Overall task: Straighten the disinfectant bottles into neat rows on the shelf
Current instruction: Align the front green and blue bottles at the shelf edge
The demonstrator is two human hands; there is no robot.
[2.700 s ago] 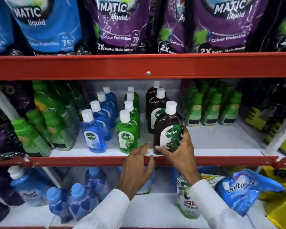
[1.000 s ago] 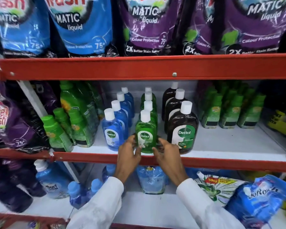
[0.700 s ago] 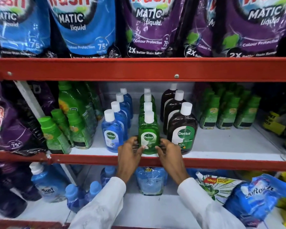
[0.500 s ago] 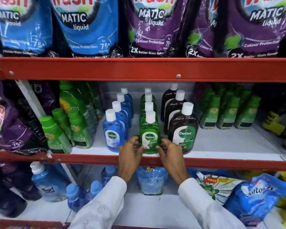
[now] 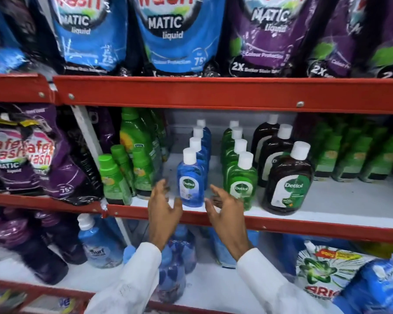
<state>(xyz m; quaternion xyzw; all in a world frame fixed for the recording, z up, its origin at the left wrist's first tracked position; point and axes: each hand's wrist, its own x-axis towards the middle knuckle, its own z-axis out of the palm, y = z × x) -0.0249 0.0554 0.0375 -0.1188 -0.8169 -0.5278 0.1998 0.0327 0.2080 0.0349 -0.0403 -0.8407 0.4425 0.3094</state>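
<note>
**Reaching for the blue row on the disinfectant shelf**

Flanking the front blue bottle, both hands are spread with loose, curled fingers and nothing held: the left hand sits just to its left, the right hand just to its right, in front of the red shelf edge. Motion blur makes it hard to say whether any fingertip touches the plastic; they look just apart from it.

The bottle stands upright at the head of a file of blue bottles running back toward the rear wall. Beside it is a green row, led by the front green bottle, then a row of larger brown bottles. The blue file looks well apart from the green one, and its front bottle seems to sit a little further back than the green and brown leaders, so this is probably the row to tidy next.

As for handling, the bottle appears to be full, rigid plastic with a smooth, glossy label: moderately heavy for its size and likely slippery. It is narrow and tall, so a push near the white cap could topple it into the bottles behind. The safer hold is low on both flat-sided flanks, near the base, sliding it across the white shelf board rather than lifting.
</note>
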